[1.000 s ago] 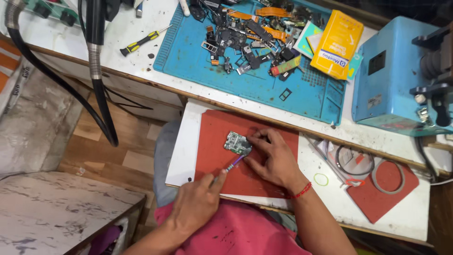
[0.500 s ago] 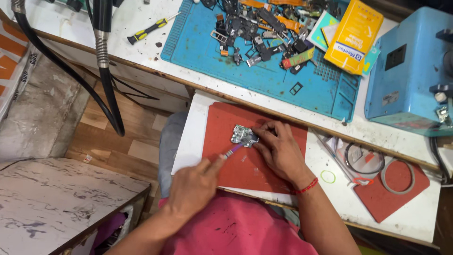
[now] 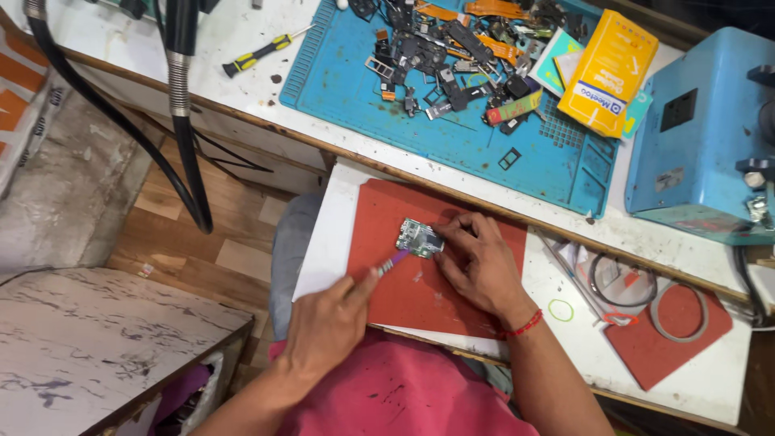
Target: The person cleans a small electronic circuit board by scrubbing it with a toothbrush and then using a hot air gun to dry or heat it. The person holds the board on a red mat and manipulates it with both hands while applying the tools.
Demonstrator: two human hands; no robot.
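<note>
Surface: a white board (image 3: 339, 234) lies across my lap in front of a white workbench (image 3: 242, 89), with a wooden floor below to the left.
Red mat: a red mat (image 3: 404, 299) covers the middle of the board, reaching nearly to its near edge.
Circuit board: a small green circuit board (image 3: 419, 237) lies flat on the red mat, toward its far edge.
Right hand: my right hand (image 3: 483, 266) rests on the mat with fingertips pressed on the circuit board's right side, pinning it down.
Left hand: my left hand (image 3: 327, 323) is closed around a thin purple-tipped tool (image 3: 393, 262), whose tip reaches the circuit board's near left corner.
Bench: a blue mat (image 3: 484, 145) strewn with small dark parts, a yellow box (image 3: 607, 71) at its right edge, and a blue machine (image 3: 710, 137) at the bench's right end.
Near left: a yellow-handled screwdriver (image 3: 258, 55) lies beside the blue mat's left edge.
</note>
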